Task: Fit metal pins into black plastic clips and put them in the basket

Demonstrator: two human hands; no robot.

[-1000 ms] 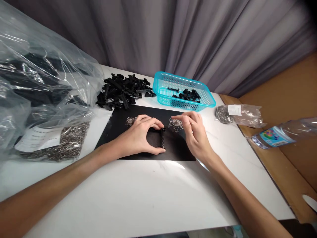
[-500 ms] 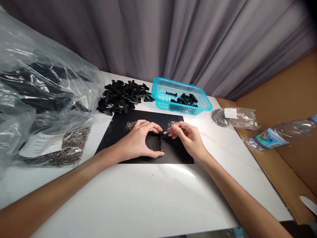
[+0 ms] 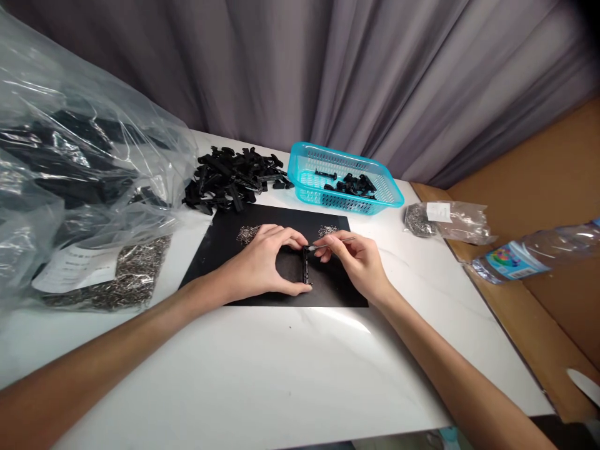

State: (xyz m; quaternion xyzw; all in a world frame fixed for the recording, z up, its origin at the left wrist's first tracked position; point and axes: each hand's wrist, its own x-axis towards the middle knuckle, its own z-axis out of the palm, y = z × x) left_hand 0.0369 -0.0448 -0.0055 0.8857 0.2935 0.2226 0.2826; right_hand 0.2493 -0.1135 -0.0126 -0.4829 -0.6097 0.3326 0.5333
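The left hand point(image 3: 260, 261) pinches a slim black part point(image 3: 305, 267) by its ends, thumb at the near end and fingers at the far one, over a black mat point(image 3: 340, 292). The right hand point(image 3: 360, 259) grips a thin tool point(image 3: 347, 239), its tip at the part's far end; whether they touch is too small to tell. Beyond lie two small piles of metal pieces point(image 3: 327, 230), then a heap of black parts point(image 3: 234, 178) beside a blue basket point(image 3: 307, 192).

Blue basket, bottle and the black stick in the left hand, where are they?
Blue basket point(image 3: 323, 199), head view: front wall.
Bottle point(image 3: 520, 260), head view: its label.
Black stick point(image 3: 305, 267), head view: its middle.
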